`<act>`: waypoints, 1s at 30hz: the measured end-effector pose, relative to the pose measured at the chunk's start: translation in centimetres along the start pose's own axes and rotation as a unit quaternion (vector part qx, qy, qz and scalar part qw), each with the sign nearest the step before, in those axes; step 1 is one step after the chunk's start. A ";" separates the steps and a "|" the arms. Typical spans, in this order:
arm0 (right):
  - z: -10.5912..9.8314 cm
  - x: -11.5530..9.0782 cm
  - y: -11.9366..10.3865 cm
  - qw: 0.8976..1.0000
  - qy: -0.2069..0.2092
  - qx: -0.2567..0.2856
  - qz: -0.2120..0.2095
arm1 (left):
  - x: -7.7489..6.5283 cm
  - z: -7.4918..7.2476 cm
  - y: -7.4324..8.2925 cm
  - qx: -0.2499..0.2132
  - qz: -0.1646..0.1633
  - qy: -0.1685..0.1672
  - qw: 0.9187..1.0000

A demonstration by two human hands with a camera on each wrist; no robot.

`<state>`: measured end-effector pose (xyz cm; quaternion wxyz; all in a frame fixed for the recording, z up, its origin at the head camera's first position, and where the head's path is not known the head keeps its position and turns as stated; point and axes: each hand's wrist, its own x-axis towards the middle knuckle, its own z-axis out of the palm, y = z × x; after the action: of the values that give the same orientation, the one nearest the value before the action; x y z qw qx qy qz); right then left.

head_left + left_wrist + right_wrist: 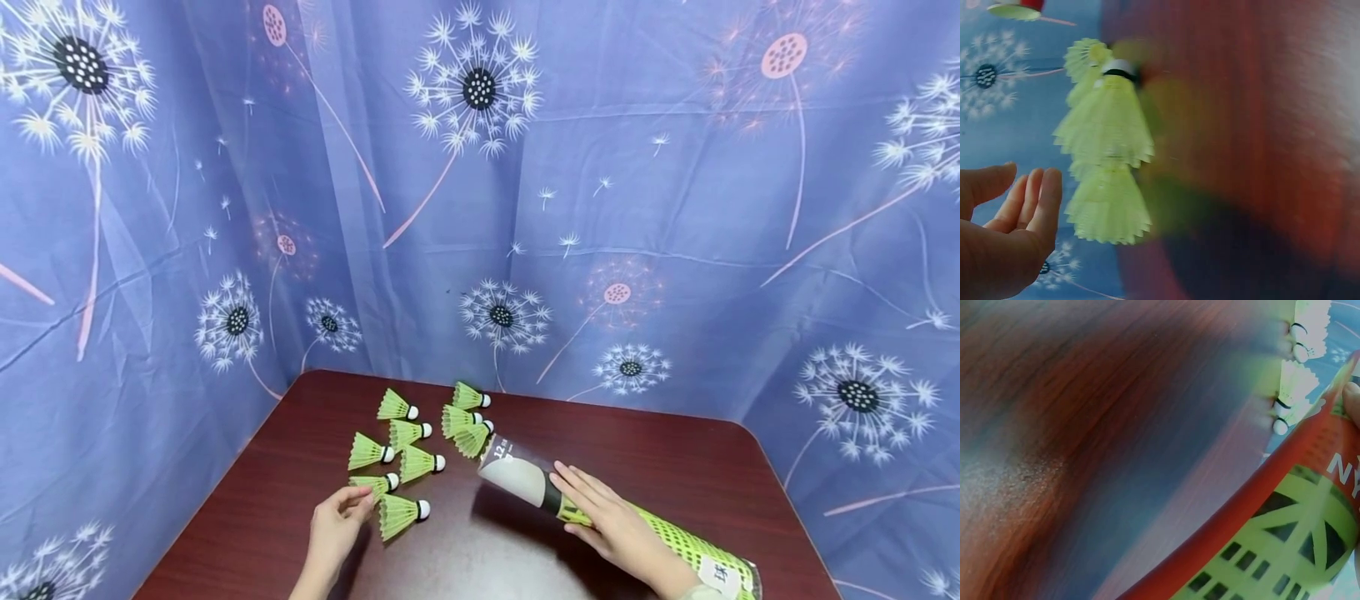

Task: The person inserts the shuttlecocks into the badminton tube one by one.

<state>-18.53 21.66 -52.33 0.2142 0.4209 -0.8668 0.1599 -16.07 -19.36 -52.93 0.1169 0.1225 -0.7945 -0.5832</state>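
Several yellow-green shuttlecocks with white heads lie on the table in the head view. My left hand (341, 521) is at the skirt of one shuttlecock (367, 482); contact is unclear there. In the left wrist view a gap shows between its thumb and fingers (1050, 194), beside the shuttlecock skirts (1107, 119). The nearest shuttlecock (401, 514) lies to the hand's right. My right hand (611, 525) grips a long shuttlecock tube (517, 477) with a clear end, a black band and a yellow-green lattice. The tube slants, its clear end pointing toward the shuttlecocks.
A dark red-brown table (697, 458) with rounded far corners bears everything. Blue curtains (637, 192) with dandelion prints hang behind it and at both sides. Three shuttlecocks (467, 421) are clustered farther back, just beyond the tube's clear end.
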 end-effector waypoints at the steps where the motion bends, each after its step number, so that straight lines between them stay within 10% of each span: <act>1: 0.0 0.0 0.0 1.000 0.001 0.000 0.000 | -0.1 0.0 -0.3 -0.001 -0.009 -0.007 1.000; 30: 0.1 -0.2 0.0 1.000 -0.008 0.004 -0.006 | -0.7 2.0 -1.1 -0.056 -0.050 -0.046 0.996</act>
<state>-18.45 21.76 -52.51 0.2060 0.4285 -0.8653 0.1589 -15.96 -17.68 -54.63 0.0569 0.1285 -0.7581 -0.6369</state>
